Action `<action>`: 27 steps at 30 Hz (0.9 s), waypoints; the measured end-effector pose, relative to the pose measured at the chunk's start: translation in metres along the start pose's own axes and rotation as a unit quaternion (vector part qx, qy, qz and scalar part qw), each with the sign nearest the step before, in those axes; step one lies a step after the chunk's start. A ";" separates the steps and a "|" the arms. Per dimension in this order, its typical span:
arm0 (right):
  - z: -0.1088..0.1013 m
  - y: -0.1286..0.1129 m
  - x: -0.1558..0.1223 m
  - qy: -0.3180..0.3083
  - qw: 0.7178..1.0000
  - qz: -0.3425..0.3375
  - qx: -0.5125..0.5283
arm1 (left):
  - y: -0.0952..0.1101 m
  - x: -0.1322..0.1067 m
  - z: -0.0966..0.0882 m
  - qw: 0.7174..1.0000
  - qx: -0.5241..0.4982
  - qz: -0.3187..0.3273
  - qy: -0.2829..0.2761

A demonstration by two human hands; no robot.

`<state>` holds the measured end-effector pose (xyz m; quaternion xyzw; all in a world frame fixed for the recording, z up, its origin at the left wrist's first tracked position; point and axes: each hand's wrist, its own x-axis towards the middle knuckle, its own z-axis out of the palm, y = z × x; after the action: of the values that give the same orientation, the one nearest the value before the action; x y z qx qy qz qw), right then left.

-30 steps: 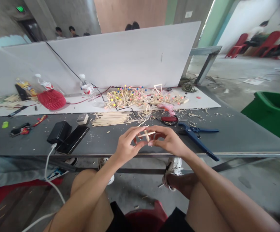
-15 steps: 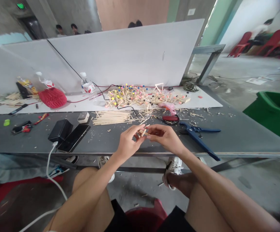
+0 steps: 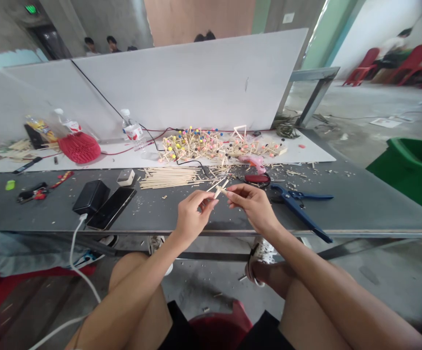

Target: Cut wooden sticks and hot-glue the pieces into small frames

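Observation:
Above the near edge of the grey table, my left hand [image 3: 193, 212] pinches some short wooden sticks [image 3: 218, 191] between thumb and fingers. My right hand [image 3: 252, 204] comes in from the other side, its thumb and forefinger closed on the right end of the same small bundle. The sticks cross each other at an angle; how they are joined is too small to tell. Beyond my left hand a row of long wooden sticks [image 3: 170, 178] lies flat. A pink glue gun [image 3: 254, 163] and a red-handled tool [image 3: 256, 178] lie beyond my right hand.
Blue cutters [image 3: 302, 212] lie at the right, one handle over the table edge. A pile of stick pieces with coloured balls [image 3: 196, 143] covers the back. A phone [image 3: 112, 209], a black box [image 3: 91, 196] and a red fan [image 3: 79, 147] stand left. A green bin [image 3: 408, 170] is at right.
My hands have drawn slightly apart, and the crossed sticks show more openly between the fingertips. My right fingers have straightened a little. The things on the table have not moved.

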<state>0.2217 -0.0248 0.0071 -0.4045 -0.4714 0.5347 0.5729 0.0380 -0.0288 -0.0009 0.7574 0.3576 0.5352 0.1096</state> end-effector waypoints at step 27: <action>0.005 -0.001 -0.010 -0.001 1.000 -0.018 -0.006 | 0.003 0.001 0.000 0.998 0.009 0.054 0.037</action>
<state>0.2175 -0.0347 0.0076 -0.3991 -0.4820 0.5221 0.5795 0.0391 -0.0300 0.0019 0.7561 0.3251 0.5648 0.0605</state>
